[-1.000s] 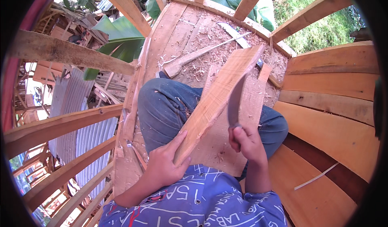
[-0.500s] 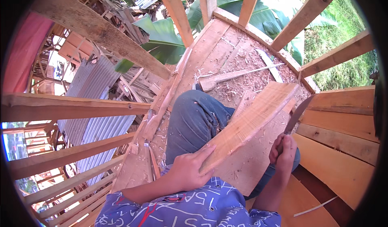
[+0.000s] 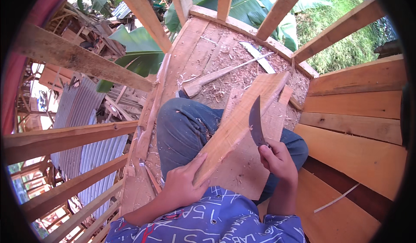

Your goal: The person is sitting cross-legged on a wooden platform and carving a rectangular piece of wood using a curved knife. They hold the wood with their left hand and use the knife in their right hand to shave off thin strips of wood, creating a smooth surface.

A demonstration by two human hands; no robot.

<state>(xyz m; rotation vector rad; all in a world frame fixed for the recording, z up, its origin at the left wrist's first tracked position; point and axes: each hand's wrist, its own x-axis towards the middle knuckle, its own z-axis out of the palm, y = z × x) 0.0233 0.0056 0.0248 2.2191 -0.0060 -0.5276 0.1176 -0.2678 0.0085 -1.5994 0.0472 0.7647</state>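
Note:
My left hand (image 3: 185, 178) is wrapped round the near end of a long wooden board (image 3: 242, 124), which slants away from me to the right over my lap. In my right hand (image 3: 277, 158) is a knife with a dark curved blade (image 3: 256, 121), its tip pointing up and away. The blade stands close to the board's right edge; whether it touches the wood I cannot tell. My fingers hide the knife's handle. Beneath the board lie smaller wood pieces (image 3: 285, 95), partly covered by it.
Wood shavings litter the plank floor (image 3: 190, 52). Beyond my knee lie a wooden-handled tool (image 3: 208, 77) with a thin end and a pale flat blade (image 3: 258, 57). Slatted rails (image 3: 73, 137) stand at left, a plank wall (image 3: 351, 104) at right. Banana leaves (image 3: 138, 46) hang outside.
The knife has swung left and upright, from beyond the board's right side to close beside its edge. My left hand keeps its hold on the board. The whole view has shifted rightward.

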